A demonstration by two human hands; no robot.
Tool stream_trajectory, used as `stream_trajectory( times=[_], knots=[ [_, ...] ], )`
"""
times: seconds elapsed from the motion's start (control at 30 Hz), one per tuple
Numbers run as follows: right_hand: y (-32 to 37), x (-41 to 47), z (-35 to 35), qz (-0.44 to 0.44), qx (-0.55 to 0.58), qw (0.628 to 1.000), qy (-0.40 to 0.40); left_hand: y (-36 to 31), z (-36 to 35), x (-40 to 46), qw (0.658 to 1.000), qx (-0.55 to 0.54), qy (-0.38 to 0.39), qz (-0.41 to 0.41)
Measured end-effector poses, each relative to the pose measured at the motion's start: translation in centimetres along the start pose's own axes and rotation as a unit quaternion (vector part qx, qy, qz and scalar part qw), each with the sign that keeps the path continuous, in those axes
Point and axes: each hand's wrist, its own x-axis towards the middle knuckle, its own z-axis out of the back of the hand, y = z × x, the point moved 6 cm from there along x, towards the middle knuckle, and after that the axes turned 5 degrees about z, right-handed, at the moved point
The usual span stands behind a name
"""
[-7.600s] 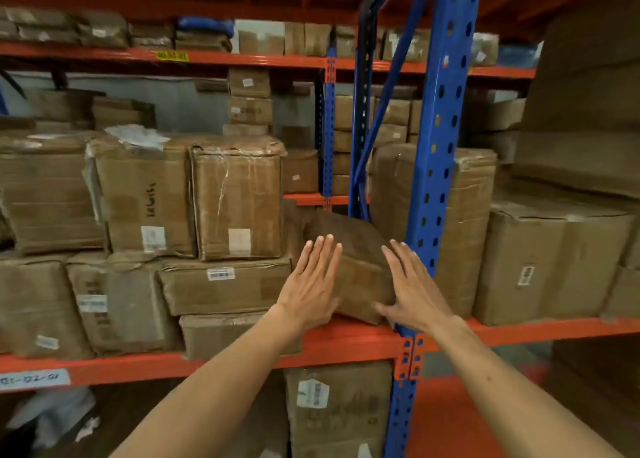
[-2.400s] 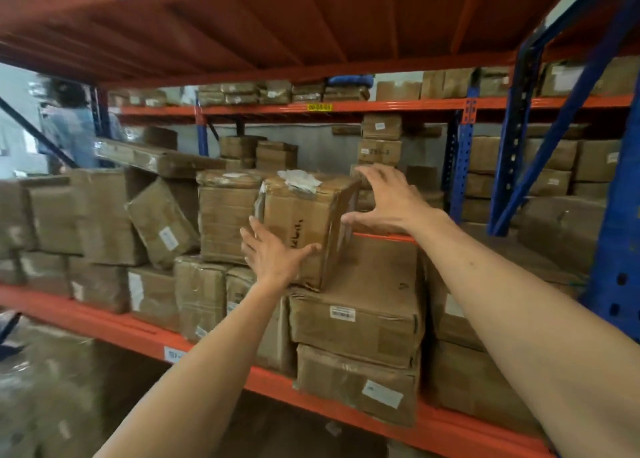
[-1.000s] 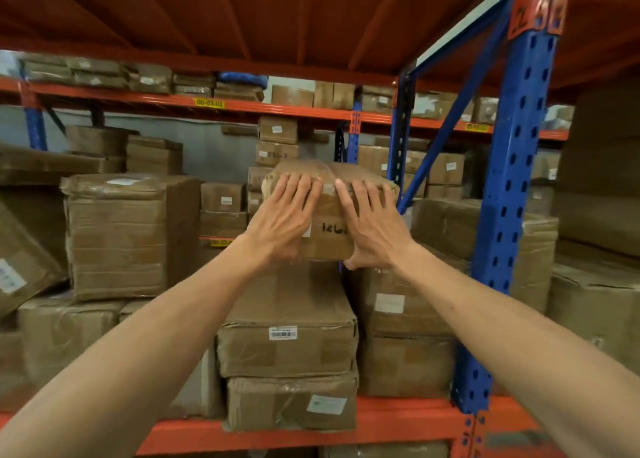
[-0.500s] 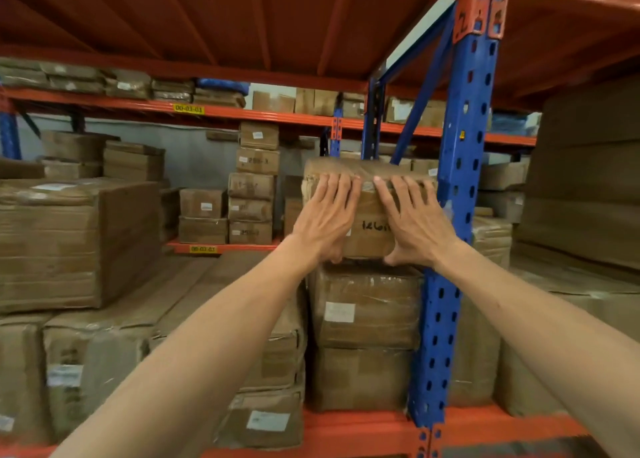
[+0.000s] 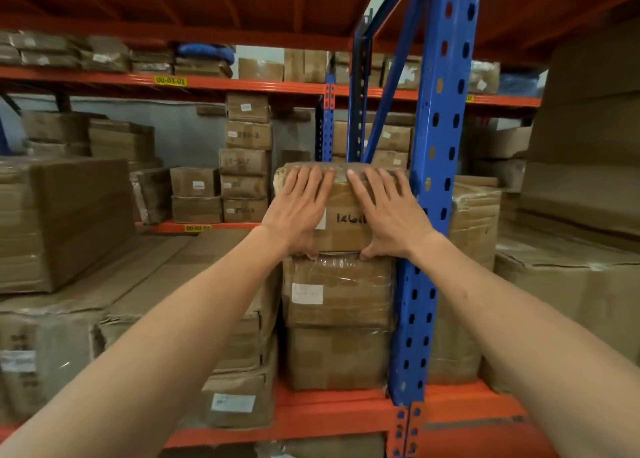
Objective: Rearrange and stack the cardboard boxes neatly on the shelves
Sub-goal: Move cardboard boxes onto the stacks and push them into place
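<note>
The box (image 5: 341, 215) now sits atop the two-box stack (image 5: 337, 322), carried over from the left pile. Left hand (image 5: 299, 208) and right hand (image 5: 388, 212) press flat, fingers spread, gripping nothing. Blue post (image 5: 438, 187) crowds its 3 o'clock edge; room lies at 9 o'clock.

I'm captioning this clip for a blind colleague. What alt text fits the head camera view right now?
Two bare hands, left hand and right hand, press flat on the front of a taped cardboard box with handwriting, atop a two-box stack beside a blue rack upright. More boxes fill the orange shelves.
</note>
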Motion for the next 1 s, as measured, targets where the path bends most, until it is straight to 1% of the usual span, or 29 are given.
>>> stream_trajectory(
  times=[0.2,0.3,0.4,0.5,0.6,0.7,0.83,0.93,1.0],
  knots=[
    [0.1,0.2,-0.2,-0.008,-0.002,1.0,0.005,0.4,-0.4,0.1,1.0,0.008,0.005,-0.003],
    [0.5,0.2,0.3,-0.017,-0.005,0.999,0.027,0.4,-0.2,0.0,1.0,0.014,0.017,0.004],
    [1.1,0.0,1.0,-0.034,-0.007,0.999,0.036,0.2,-0.3,-0.6,1.0,0.015,0.009,0.02],
    [1.5,-0.5,1.4,-0.038,0.013,0.999,0.029,0.9,-0.8,-2.3,1.0,0.007,-0.009,0.013],
    [2.2,-1.3,2.2,-0.031,0.029,0.999,0.02,3.3,-1.1,-5.5,1.0,-0.017,0.003,0.013],
    [4.0,-0.7,3.4,-0.024,0.042,0.999,0.004,8.1,-1.5,-8.8,0.996,-0.033,0.033,0.073],
    [8.7,2.6,6.1,0.0,0.048,0.998,-0.04,16.4,-2.1,-13.3,0.975,-0.054,0.076,0.201],
    [13.6,6.3,8.6,0.03,0.066,0.994,-0.078,23.4,-2.5,-17.4,0.947,-0.073,0.083,0.301],
    [17.4,9.2,10.3,0.048,0.086,0.991,-0.093,27.9,-3.1,-20.7,0.915,-0.119,0.084,0.375]
  ],
)
